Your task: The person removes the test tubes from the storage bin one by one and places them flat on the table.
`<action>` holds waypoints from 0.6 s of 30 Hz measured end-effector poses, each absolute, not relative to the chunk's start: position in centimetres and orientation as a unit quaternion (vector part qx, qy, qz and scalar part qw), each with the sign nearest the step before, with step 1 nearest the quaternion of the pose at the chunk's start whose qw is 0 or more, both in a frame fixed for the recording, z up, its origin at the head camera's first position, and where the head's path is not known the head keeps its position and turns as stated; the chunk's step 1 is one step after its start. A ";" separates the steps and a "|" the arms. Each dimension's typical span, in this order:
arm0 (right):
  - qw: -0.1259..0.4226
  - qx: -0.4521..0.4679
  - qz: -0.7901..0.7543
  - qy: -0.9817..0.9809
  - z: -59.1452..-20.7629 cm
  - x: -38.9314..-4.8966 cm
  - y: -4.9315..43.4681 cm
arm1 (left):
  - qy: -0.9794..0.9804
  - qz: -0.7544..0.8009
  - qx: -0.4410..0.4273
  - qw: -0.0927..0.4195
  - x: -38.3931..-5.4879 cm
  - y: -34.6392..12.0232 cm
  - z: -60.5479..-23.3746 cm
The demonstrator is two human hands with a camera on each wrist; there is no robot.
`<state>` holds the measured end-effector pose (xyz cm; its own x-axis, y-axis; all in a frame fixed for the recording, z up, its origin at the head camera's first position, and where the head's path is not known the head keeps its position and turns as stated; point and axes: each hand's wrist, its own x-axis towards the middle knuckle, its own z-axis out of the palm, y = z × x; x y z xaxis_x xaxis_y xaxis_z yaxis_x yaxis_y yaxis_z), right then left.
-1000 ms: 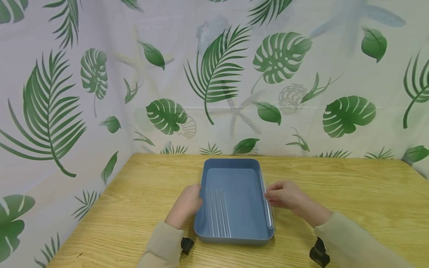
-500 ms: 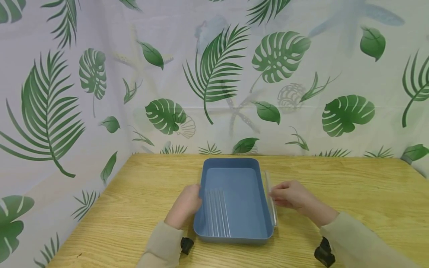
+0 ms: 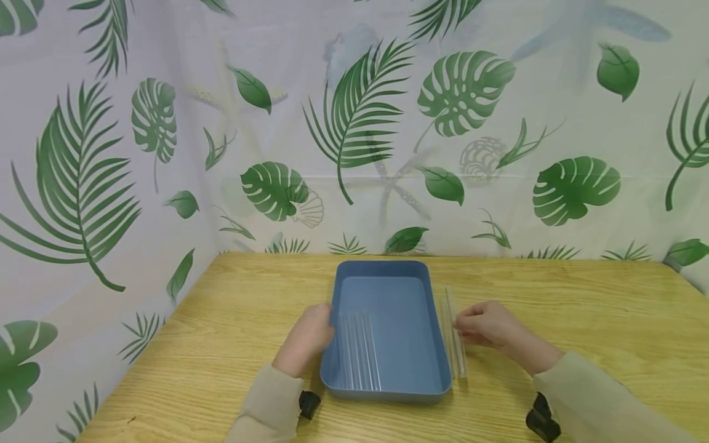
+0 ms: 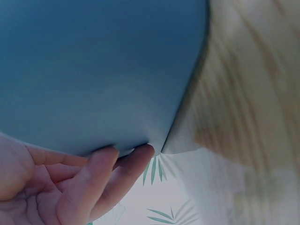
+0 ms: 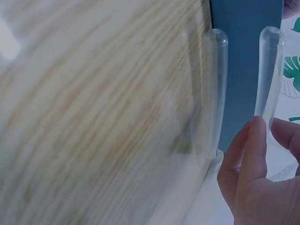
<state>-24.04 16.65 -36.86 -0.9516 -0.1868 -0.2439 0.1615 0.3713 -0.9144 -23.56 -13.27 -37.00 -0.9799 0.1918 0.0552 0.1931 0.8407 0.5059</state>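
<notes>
Angling inward, right grip [image 3: 486,323] closely pinches a tube [image 5: 269,65]; left grip [image 3: 309,335] clasps the tray [image 3: 407,338].

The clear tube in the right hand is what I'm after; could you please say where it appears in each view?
Head: the clear tube is below and right of centre, beside the blue tray, in the right hand.
Left wrist: not in it.
Right wrist: upper right.
Shared landmark: the blue tray.

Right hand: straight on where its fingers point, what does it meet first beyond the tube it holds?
Likely the right side of the tray, though height is unclear: lower down, the right hand would hit the loose tube beside the tray first.
</notes>
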 end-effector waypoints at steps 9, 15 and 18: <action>0.155 -0.003 -0.542 0.826 -37.0 -24.0 16.9 | -0.960 -0.259 -0.102 -0.002 -23.6 -13.2 -36.9; 0.147 -0.003 -0.524 0.839 -37.4 -24.0 17.1 | -0.959 -0.264 -0.105 -0.004 -23.5 -13.3 -36.9; 0.146 -0.003 -0.524 0.839 -37.5 -24.0 17.0 | -0.958 -0.266 -0.105 -0.006 -23.5 -13.3 -36.9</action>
